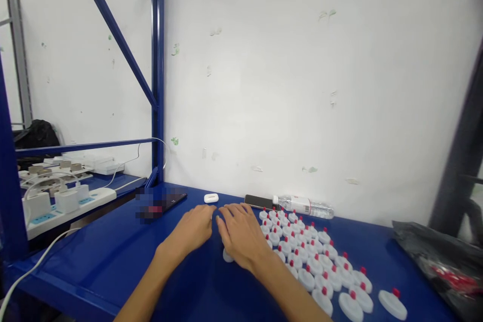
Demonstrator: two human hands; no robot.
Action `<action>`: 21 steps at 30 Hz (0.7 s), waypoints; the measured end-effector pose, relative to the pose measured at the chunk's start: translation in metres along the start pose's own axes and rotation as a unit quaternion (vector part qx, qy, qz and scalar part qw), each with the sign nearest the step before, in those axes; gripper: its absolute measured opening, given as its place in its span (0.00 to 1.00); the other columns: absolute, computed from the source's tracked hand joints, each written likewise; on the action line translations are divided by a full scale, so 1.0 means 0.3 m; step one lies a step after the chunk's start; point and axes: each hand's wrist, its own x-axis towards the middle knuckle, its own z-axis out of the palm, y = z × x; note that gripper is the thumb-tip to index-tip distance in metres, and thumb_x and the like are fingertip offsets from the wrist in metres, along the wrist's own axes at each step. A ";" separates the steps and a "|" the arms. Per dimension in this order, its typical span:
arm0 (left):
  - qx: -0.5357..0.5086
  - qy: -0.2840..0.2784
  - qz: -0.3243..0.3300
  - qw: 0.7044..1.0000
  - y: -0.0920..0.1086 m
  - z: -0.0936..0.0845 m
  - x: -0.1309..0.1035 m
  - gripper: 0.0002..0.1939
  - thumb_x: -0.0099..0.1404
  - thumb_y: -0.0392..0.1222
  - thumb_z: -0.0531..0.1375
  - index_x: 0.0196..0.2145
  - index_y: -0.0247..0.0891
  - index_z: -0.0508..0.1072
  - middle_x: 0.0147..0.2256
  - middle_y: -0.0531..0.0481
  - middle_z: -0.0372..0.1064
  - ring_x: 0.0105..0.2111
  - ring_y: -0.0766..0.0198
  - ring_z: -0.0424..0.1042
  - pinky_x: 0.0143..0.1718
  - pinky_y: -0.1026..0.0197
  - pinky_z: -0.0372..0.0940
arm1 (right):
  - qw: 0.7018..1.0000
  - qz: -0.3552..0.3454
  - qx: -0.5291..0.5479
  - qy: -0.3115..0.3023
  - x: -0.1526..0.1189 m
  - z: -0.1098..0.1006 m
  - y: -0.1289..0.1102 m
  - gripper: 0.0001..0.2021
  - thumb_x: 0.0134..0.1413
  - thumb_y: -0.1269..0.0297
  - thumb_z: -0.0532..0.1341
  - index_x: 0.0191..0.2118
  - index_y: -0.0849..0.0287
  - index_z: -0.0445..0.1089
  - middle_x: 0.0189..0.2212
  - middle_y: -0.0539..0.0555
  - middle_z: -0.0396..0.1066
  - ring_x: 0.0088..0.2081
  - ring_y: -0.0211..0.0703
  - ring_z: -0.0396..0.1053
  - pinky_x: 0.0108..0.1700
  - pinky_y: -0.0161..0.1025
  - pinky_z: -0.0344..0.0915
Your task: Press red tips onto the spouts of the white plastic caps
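My left hand is low over the blue tabletop, back upward, its fingers curled together; anything inside them is hidden. Just right of it is my right hand, palm down, with bent fingers slightly apart and the thumb out to the side. Nothing shows held in it. A white round disc lies partly hidden under the right hand's edge. Right of that hand, many white discs with red tips stand in a cluster on the table. One such disc lies apart at the lower right.
At the back are a white earbud case, a phone and a lying water bottle. A dark device lies left. A power strip is beyond a blue post. A black bag lies right.
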 end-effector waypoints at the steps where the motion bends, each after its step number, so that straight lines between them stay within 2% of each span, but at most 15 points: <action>1: 0.013 0.016 -0.014 1.000 -0.012 -0.014 0.001 0.22 0.66 0.28 0.47 0.51 0.35 0.74 0.51 0.34 0.74 0.53 0.46 0.72 0.52 0.49 0.64 | 1.000 -0.015 -0.016 -0.013 -0.003 0.007 -0.010 0.17 0.71 0.62 0.48 0.54 0.61 0.69 0.52 0.62 0.73 0.57 0.52 0.65 0.64 0.52 0.50; 3: 0.037 0.034 -0.037 0.998 -0.039 -0.047 0.000 0.23 0.67 0.29 0.46 0.54 0.33 0.72 0.52 0.32 0.74 0.55 0.43 0.71 0.53 0.46 0.63 | 0.997 -0.049 -0.048 -0.047 -0.012 0.027 -0.029 0.18 0.70 0.60 0.49 0.53 0.63 0.70 0.53 0.65 0.72 0.59 0.55 0.63 0.64 0.54 0.48; 5: 0.050 0.029 -0.057 0.997 -0.068 -0.081 -0.010 0.22 0.69 0.31 0.46 0.53 0.33 0.74 0.51 0.32 0.75 0.54 0.42 0.72 0.53 0.45 0.64 | 0.991 -0.071 -0.071 -0.089 -0.022 0.051 -0.045 0.19 0.70 0.59 0.50 0.50 0.65 0.72 0.51 0.67 0.72 0.58 0.58 0.64 0.63 0.56 0.52; 8: 0.053 -0.011 -0.078 0.996 -0.108 -0.119 -0.038 0.19 0.69 0.35 0.49 0.51 0.33 0.76 0.51 0.34 0.76 0.55 0.44 0.72 0.55 0.47 0.63 | 0.983 -0.063 -0.095 -0.143 -0.029 0.082 -0.054 0.17 0.68 0.62 0.51 0.47 0.67 0.73 0.45 0.67 0.74 0.49 0.57 0.70 0.56 0.54 0.60; 11: 0.039 -0.074 -0.114 0.990 -0.135 -0.138 -0.073 0.19 0.67 0.39 0.55 0.53 0.34 0.75 0.52 0.35 0.76 0.53 0.47 0.75 0.52 0.51 0.67 | 0.975 -0.047 -0.124 -0.178 -0.024 0.095 -0.041 0.13 0.64 0.66 0.56 0.47 0.68 0.73 0.42 0.66 0.75 0.45 0.56 0.72 0.54 0.54 0.62; 14: 0.024 -0.118 -0.153 0.981 -0.138 -0.147 -0.094 0.23 0.65 0.40 0.58 0.58 0.35 0.72 0.52 0.35 0.76 0.49 0.48 0.78 0.45 0.54 0.70 | 0.964 -0.027 -0.148 -0.217 -0.014 0.092 -0.019 0.14 0.59 0.71 0.61 0.49 0.70 0.72 0.44 0.67 0.74 0.47 0.58 0.72 0.54 0.53 0.63; 16: 0.020 -0.130 -0.167 0.977 -0.128 -0.153 -0.098 0.25 0.65 0.40 0.58 0.59 0.35 0.70 0.54 0.34 0.75 0.49 0.48 0.77 0.44 0.55 0.70 | 0.961 0.001 -0.157 -0.228 -0.011 0.087 -0.009 0.14 0.60 0.74 0.58 0.50 0.70 0.71 0.45 0.68 0.74 0.48 0.59 0.72 0.52 0.52 0.64; 18: 0.019 -0.138 -0.173 0.975 -0.113 -0.159 -0.097 0.23 0.64 0.40 0.59 0.56 0.35 0.73 0.54 0.34 0.75 0.51 0.46 0.76 0.46 0.55 0.70 | 0.960 0.035 -0.168 -0.223 -0.014 0.083 -0.005 0.16 0.62 0.77 0.53 0.53 0.68 0.69 0.47 0.68 0.74 0.50 0.58 0.72 0.52 0.52 0.64; 21: 0.019 -0.148 -0.179 0.972 -0.098 -0.163 -0.093 0.20 0.64 0.41 0.59 0.53 0.36 0.75 0.52 0.34 0.76 0.50 0.45 0.76 0.45 0.54 0.70 | 0.955 0.077 -0.188 -0.217 -0.025 0.080 -0.008 0.20 0.61 0.77 0.55 0.58 0.65 0.65 0.53 0.69 0.70 0.53 0.58 0.71 0.57 0.55 0.61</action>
